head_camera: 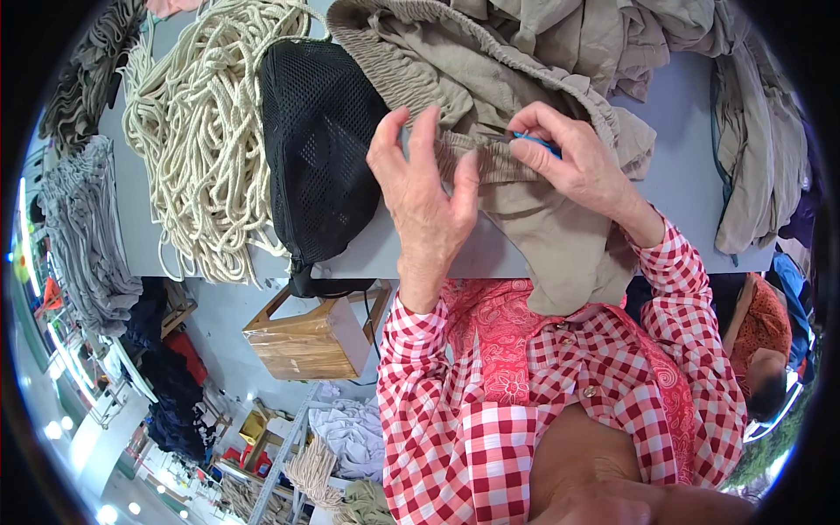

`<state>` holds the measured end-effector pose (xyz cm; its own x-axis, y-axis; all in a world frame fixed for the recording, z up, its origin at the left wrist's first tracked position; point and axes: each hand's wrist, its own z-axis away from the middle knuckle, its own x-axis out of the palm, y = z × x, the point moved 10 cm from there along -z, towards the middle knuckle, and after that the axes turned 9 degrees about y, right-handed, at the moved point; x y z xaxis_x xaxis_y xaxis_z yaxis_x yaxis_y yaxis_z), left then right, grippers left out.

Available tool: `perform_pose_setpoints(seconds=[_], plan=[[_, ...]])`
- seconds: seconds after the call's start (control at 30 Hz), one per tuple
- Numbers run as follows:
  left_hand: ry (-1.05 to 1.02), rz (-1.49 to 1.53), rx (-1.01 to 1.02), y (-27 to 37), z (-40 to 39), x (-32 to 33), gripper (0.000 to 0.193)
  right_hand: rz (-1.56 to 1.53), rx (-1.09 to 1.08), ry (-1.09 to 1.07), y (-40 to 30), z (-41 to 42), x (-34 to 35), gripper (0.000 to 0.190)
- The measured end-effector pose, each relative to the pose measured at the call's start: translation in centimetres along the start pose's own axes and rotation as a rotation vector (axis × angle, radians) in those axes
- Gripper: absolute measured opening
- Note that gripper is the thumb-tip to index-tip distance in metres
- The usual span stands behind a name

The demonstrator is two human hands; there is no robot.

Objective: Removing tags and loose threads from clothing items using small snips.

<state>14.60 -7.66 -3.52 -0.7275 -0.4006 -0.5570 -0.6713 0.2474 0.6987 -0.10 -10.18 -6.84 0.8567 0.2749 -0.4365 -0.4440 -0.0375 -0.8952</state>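
Observation:
Beige trousers [551, 243] with a gathered elastic waistband [495, 157] lie over the table edge and hang towards my lap. My right hand [571, 154] grips a small blue-handled tool [538, 143], apparently thread snips. Its dark metal tip points left over the waistband, while the fingers cover most of the handle. At the left end of the waistband is my left hand [426, 184], its fingers and thumb spread apart. The thumb is close against the gathered fabric; whether it touches cannot be made out.
Left of my hands sit a black mesh bag [321, 144] and a heap of cream cord [203, 151] on the grey table [682, 151]. More beige garments [590, 39] are piled at the back. Grey folded garments [82, 230] hang at far left. Another person [764, 335] is at right.

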Motion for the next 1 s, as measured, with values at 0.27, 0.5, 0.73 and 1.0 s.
perform_pose_setpoints(seconds=[0.27,0.5,0.73,1.0], plan=[[0.002,0.163,-0.182,-2.0,0.8,1.3,0.013,0.130,-0.121,0.085,-0.8,0.8,0.0,0.028],[-0.092,0.420,-0.377,-3.9,1.7,2.5,0.020,0.141,-0.106,0.053,-0.9,0.5,1.0,0.028],[-0.108,0.312,-0.260,-3.1,2.0,1.7,0.041,0.035,-0.046,0.073,-0.6,0.7,0.1,0.026],[-0.024,0.337,-0.500,-4.8,3.2,1.9,0.037,0.092,0.047,0.092,0.2,2.7,0.4,0.025]])
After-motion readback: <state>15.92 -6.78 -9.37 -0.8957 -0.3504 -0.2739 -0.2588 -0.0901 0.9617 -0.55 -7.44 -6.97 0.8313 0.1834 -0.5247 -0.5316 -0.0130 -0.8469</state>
